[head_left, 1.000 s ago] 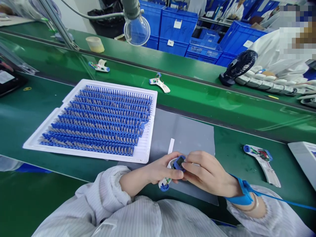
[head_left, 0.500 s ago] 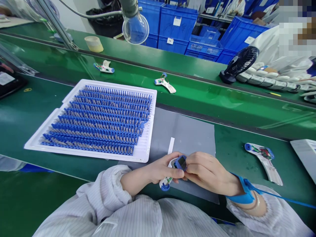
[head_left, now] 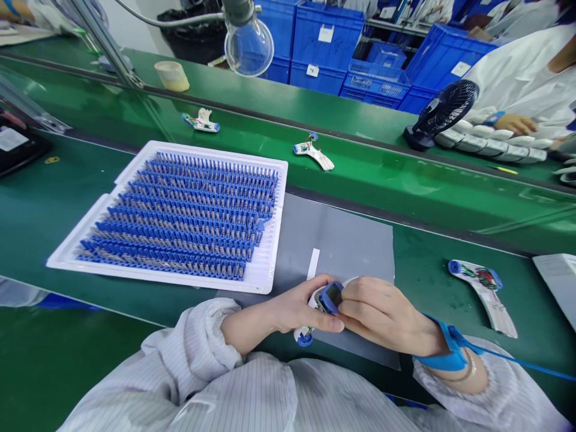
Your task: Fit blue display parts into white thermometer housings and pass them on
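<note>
My left hand (head_left: 299, 309) is closed around a white and blue pistol-shaped thermometer (head_left: 304, 338), its housing open and some wiring showing. The thumb lies across the near side. On top of it sits a blue frame with a small dark display (head_left: 333, 294), tilted towards me. My right hand (head_left: 378, 309) pinches that frame at its right edge; the fingertips are partly hidden. Both hands are over the near edge of a grey mat (head_left: 351, 240). Left of them lies a white tray (head_left: 265, 264) with rows of blue clip-like parts (head_left: 189, 210).
Another opened thermometer (head_left: 488, 294) lies to the right. Two more unfinished ones, a left unit (head_left: 202, 122) and a middle unit (head_left: 314, 153), rest on the green belt (head_left: 382, 186). Behind stand a black fan (head_left: 443, 114), a tape roll (head_left: 171, 76) and a lamp (head_left: 249, 45). A co-worker's hand (head_left: 517, 123) is at upper right.
The two units on the green belt have shifted right. My left thumb has slid a little further across the held thermometer. A co-worker's hand has come into view.
</note>
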Available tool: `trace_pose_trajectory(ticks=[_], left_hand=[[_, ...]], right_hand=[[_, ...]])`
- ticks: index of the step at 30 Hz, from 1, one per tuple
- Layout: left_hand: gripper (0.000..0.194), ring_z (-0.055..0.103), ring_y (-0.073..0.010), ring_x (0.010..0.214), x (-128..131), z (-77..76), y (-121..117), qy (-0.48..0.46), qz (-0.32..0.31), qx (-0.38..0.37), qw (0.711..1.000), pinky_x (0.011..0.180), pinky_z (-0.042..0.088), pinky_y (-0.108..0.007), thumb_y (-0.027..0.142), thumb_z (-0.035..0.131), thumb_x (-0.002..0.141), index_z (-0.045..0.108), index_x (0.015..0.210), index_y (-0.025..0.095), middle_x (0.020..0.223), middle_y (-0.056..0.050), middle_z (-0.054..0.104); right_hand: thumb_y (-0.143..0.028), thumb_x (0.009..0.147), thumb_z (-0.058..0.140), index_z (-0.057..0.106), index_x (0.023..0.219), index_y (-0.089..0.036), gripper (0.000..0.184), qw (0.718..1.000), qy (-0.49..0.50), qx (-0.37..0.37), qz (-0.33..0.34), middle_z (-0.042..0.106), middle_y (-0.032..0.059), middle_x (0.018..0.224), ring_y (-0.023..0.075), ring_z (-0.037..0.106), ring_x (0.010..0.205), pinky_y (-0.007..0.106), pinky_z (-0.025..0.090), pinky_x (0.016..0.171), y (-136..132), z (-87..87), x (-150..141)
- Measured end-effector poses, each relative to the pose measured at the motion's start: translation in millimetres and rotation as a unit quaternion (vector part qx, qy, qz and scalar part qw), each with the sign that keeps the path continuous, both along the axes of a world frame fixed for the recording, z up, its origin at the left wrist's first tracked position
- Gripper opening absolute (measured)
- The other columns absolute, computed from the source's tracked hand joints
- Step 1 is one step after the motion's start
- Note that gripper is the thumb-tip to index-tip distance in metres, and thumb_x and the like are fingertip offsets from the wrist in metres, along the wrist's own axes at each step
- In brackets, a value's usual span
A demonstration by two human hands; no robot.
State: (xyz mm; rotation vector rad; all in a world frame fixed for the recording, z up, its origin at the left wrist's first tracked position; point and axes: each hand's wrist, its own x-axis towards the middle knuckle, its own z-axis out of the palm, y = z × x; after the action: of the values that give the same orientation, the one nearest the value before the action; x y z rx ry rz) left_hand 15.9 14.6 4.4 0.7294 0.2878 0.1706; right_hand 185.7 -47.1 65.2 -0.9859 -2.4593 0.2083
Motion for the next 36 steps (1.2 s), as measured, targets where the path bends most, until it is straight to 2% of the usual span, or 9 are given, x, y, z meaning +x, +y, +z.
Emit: trace_pose_trajectory(ticks=[4, 9, 15, 18, 23, 27, 31, 36], left_hand=[[0.064, 0.043, -0.0077, 0.073, 0.0, -0.7, 0.1, 0.008, 0.031, 0.053, 0.998, 0.066, 0.034, -0.022, 0.035, 0.084, 0.048, 0.045, 0.097, 0.019, 0.082, 0.004, 0.047], [0.068, 0.041, -0.0083, 0.073, 0.8, -2.8, -0.3, 0.014, 0.052, 0.061, 0.997, 0.064, 0.032, -0.023, 0.040, 0.084, 0.047, 0.041, 0.097, 0.020, 0.083, 0.003, 0.044], [0.069, 0.041, -0.0096, 0.077, -0.6, -1.6, 0.2, 0.011, 0.034, 0.105, 0.994, 0.068, 0.034, -0.023, 0.037, 0.083, 0.050, 0.040, 0.102, 0.020, 0.088, 0.002, 0.044], [0.061, 0.043, -0.0112, 0.079, -1.8, 0.6, -0.2, 0.013, 0.030, 0.161, 0.986, 0.072, 0.036, -0.025, 0.033, 0.078, 0.058, 0.040, 0.104, 0.020, 0.091, 0.001, 0.045], [0.046, 0.047, -0.0164, 0.091, -3.5, 3.4, -2.8, 0.062, 0.075, 0.324, 0.941, 0.081, 0.039, -0.031, 0.025, 0.067, 0.067, 0.041, 0.104, 0.018, 0.105, -0.005, 0.047], [0.041, 0.047, -0.0208, 0.099, -5.1, 0.6, -3.8, 0.049, 0.105, 0.430, 0.895, 0.090, 0.038, -0.038, 0.025, 0.064, 0.068, 0.041, 0.101, 0.017, 0.110, -0.009, 0.046], [0.041, 0.048, -0.0221, 0.100, -5.1, -3.2, -2.2, 0.018, 0.107, 0.484, 0.868, 0.089, 0.041, -0.039, 0.021, 0.063, 0.065, 0.040, 0.099, 0.018, 0.110, -0.010, 0.045], [0.044, 0.044, -0.0255, 0.113, -2.9, -5.9, -1.5, -0.016, 0.103, 0.500, 0.859, 0.094, 0.038, -0.042, 0.015, 0.064, 0.061, 0.041, 0.098, 0.019, 0.117, -0.012, 0.044]], right_hand=[[-0.016, 0.097, 0.041, 0.053, 0.087, -0.013, 0.016, 1.000, -0.011, 0.011, -0.012, 0.054, 0.0049, 0.074, 0.0168, 0.048, 0.068, 0.029, 0.040, 0.059, -1.7, -1.5, 3.0], [-0.015, 0.098, 0.040, 0.054, 0.090, -0.012, 0.016, 1.000, -0.026, 0.006, -0.007, 0.055, 0.0061, 0.077, 0.0171, 0.049, 0.070, 0.029, 0.040, 0.061, -2.2, 0.5, 3.4], [-0.019, 0.100, 0.034, 0.054, 0.092, -0.012, 0.023, 0.999, -0.035, -0.017, 0.006, 0.055, 0.0064, 0.079, 0.0179, 0.049, 0.072, 0.030, 0.040, 0.061, -3.0, -0.5, 1.7], [-0.017, 0.100, 0.033, 0.054, 0.094, -0.012, 0.023, 0.999, -0.033, -0.026, 0.008, 0.056, 0.0068, 0.082, 0.0186, 0.050, 0.074, 0.030, 0.040, 0.062, -2.0, -3.4, 0.8], [-0.012, 0.099, 0.033, 0.054, 0.099, -0.010, 0.021, 0.998, -0.037, -0.034, 0.037, 0.058, 0.0087, 0.087, 0.0201, 0.052, 0.081, 0.031, 0.041, 0.065, 0.5, -5.4, -0.3], [-0.011, 0.100, 0.031, 0.055, 0.099, -0.009, 0.023, 0.997, -0.033, -0.045, 0.049, 0.059, 0.0090, 0.088, 0.0200, 0.053, 0.081, 0.031, 0.042, 0.064, 0.6, -3.9, -0.6], [-0.012, 0.101, 0.027, 0.055, 0.099, -0.010, 0.029, 0.997, -0.032, -0.046, 0.050, 0.061, 0.0080, 0.087, 0.0186, 0.055, 0.080, 0.030, 0.045, 0.065, -1.1, -1.9, -2.6], [-0.012, 0.101, 0.024, 0.054, 0.101, -0.010, 0.030, 0.998, -0.025, -0.013, 0.056, 0.062, 0.0088, 0.087, 0.0194, 0.057, 0.085, 0.030, 0.049, 0.066, -3.8, -2.3, -3.6]])
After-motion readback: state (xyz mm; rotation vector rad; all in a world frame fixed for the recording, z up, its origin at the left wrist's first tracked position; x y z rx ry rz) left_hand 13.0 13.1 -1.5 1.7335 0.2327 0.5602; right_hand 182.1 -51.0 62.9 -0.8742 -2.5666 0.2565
